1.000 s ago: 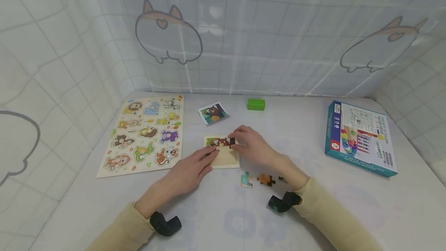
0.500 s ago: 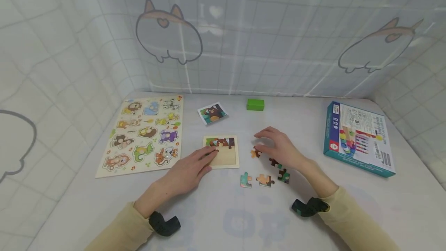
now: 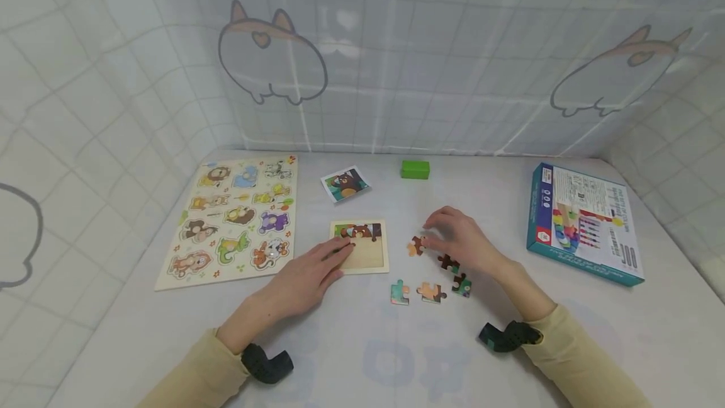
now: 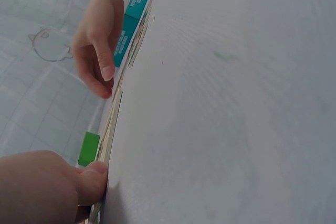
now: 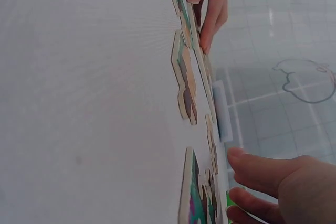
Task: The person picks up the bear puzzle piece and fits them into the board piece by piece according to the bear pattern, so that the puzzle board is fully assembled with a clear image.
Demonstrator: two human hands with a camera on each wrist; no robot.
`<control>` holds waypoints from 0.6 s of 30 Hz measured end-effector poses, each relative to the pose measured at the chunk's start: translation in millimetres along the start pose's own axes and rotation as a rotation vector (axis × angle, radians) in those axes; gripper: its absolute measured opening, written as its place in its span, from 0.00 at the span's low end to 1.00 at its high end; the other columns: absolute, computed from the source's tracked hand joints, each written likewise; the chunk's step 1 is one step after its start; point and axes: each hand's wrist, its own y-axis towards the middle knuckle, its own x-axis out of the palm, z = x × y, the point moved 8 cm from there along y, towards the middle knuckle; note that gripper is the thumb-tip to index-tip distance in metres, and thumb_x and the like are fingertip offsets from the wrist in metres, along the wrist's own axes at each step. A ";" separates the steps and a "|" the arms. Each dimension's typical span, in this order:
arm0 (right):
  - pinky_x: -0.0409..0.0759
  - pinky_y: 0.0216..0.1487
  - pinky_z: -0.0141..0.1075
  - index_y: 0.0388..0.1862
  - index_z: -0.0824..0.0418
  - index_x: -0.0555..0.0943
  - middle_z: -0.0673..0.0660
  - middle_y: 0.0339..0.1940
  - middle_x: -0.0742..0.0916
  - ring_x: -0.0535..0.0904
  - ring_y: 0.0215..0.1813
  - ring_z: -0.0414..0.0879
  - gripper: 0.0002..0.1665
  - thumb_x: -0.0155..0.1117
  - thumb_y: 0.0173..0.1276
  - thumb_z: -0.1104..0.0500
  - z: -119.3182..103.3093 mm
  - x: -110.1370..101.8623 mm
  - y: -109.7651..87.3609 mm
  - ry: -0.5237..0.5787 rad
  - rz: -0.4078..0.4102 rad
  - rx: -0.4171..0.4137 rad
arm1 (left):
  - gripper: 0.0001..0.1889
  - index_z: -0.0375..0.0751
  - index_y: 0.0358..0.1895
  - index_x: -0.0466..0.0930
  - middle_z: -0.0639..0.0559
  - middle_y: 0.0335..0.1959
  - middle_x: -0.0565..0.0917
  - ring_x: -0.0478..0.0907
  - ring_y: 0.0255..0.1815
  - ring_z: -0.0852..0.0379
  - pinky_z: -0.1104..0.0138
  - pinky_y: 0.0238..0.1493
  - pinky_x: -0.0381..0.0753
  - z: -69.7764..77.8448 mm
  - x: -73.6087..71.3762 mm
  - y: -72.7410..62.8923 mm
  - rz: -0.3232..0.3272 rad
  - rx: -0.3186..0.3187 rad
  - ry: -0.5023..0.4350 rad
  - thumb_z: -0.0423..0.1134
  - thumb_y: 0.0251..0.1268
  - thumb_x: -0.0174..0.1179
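My left hand lies over the left side of a small wooden puzzle tray, fingers fairly straight, thumb by its near edge. Bear-picture pieces fill the tray's upper strip; bare wood shows below. To the right, my right hand hovers over loose jigsaw pieces, its fingers loosely bent and nothing between them. Nearest its thumb is a brown-and-orange piece. Dark pieces lie below that hand, with a teal piece and an orange piece in front of the tray.
A board of animal pictures lies to the left. Behind the tray are a bear picture card and a green block. On the far right sits a teal-sided box. A patterned curtain-like wall closes off the back.
My right hand has moved right, from the tray's upper right corner to above the loose pieces. A dark piece now sits in that corner. My left hand has stayed on the tray.
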 end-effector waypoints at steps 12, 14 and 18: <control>0.77 0.63 0.51 0.30 0.55 0.84 0.56 0.52 0.80 0.72 0.58 0.53 0.13 0.81 0.54 0.54 2.9 8.6 -0.6 -0.076 -0.013 0.034 | 0.26 0.41 0.75 0.66 0.46 0.76 0.66 0.63 0.76 0.47 0.53 0.73 0.68 0.7 -1.9 -0.1 -0.010 -0.013 -0.021 0.42 0.78 0.52; 0.77 0.63 0.51 0.31 0.56 0.84 0.56 0.51 0.80 0.72 0.58 0.53 0.13 0.81 0.54 0.54 2.0 8.9 -0.6 -0.084 -0.005 0.029 | 0.26 0.41 0.75 0.66 0.46 0.76 0.66 0.63 0.76 0.47 0.53 0.73 0.68 0.2 -1.5 -0.1 -0.008 -0.013 -0.020 0.42 0.78 0.52; 0.76 0.62 0.49 0.33 0.56 0.85 0.54 0.51 0.80 0.70 0.58 0.52 0.11 0.80 0.57 0.55 2.4 9.4 -0.7 -0.103 -0.002 0.023 | 0.26 0.41 0.75 0.66 0.46 0.75 0.66 0.64 0.76 0.47 0.52 0.72 0.69 -0.7 -0.8 -0.4 -0.003 -0.008 -0.018 0.42 0.78 0.53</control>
